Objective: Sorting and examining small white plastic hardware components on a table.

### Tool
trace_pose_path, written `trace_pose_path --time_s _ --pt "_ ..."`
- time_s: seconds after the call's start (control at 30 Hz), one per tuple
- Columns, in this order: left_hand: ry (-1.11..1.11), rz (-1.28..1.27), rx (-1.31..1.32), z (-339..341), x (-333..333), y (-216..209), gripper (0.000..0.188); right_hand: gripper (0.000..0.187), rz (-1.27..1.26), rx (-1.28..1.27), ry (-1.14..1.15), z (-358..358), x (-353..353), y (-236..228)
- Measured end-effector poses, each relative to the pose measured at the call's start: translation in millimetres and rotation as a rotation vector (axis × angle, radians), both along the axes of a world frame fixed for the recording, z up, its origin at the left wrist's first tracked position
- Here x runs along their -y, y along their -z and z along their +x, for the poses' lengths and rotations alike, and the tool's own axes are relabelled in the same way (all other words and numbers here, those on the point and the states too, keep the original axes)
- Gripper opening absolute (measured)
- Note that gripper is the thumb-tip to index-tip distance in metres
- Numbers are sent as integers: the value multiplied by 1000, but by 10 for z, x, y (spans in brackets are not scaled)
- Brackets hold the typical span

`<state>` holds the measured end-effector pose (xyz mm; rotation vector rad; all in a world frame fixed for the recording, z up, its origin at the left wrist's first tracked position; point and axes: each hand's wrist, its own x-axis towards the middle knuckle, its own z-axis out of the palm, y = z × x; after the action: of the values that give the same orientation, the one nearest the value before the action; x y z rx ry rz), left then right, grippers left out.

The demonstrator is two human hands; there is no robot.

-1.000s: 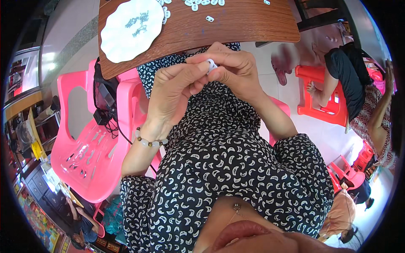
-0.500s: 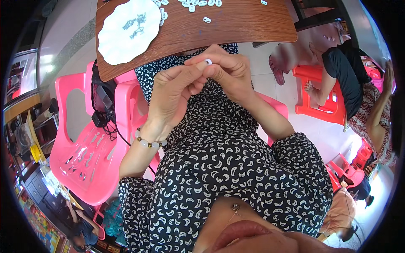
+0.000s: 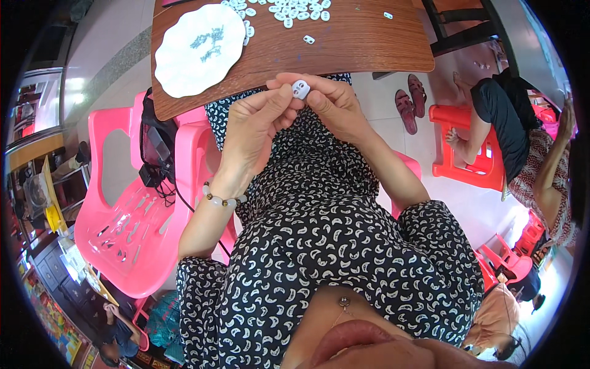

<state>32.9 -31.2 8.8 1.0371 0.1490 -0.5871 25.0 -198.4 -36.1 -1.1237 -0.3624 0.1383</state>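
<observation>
Just beyond my lap, both my hands meet around a small white oval two-holed cord lock (image 3: 300, 90). My left hand (image 3: 258, 120) pinches its left side between thumb and fingertips. From the right, my right hand (image 3: 335, 107) grips it with the thumb in front and the fingers behind. A white scalloped plate (image 3: 178, 61) on the table bears a small heap of thin grey metal pieces (image 3: 212, 43), which look like tiny springs. More white cord locks (image 3: 289, 23) lie in a scattered group at the table's far side. A single cord lock (image 3: 309, 39) rests closer to me.
The brown wooden table (image 3: 369, 43) has its near edge just past my hands. On my left stands a pink plastic chair (image 3: 123, 246) with a black bag (image 3: 157, 141) and cables hanging by it. A red stool (image 3: 470, 147) and a seated person are on the right.
The cord lock between my fingers now shows its face with the holes; before, my fingertips mostly covered it. My hands have drawn slightly apart around it.
</observation>
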Motion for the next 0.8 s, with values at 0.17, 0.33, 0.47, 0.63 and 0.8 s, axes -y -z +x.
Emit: trace_pose_path --time_s 0.17,0.33,0.47,0.63,0.8 --pt "-21 11 -5 -6 19 18 18 48 -21 -12 -3 9 21 12" --pt "-7 15 10 -10 42 16 18 41 -61 12 15 17 50 33" --pt "-2 16 16 -18 57 5 17 29 -43 6 78 4 32 28" --pt "-15 18 13 -21 54 15 18 29 -57 9 79 15 31 30" --pt "-26 22 51 -29 43 18 19 43 -63 3 -13 25 59 -5"
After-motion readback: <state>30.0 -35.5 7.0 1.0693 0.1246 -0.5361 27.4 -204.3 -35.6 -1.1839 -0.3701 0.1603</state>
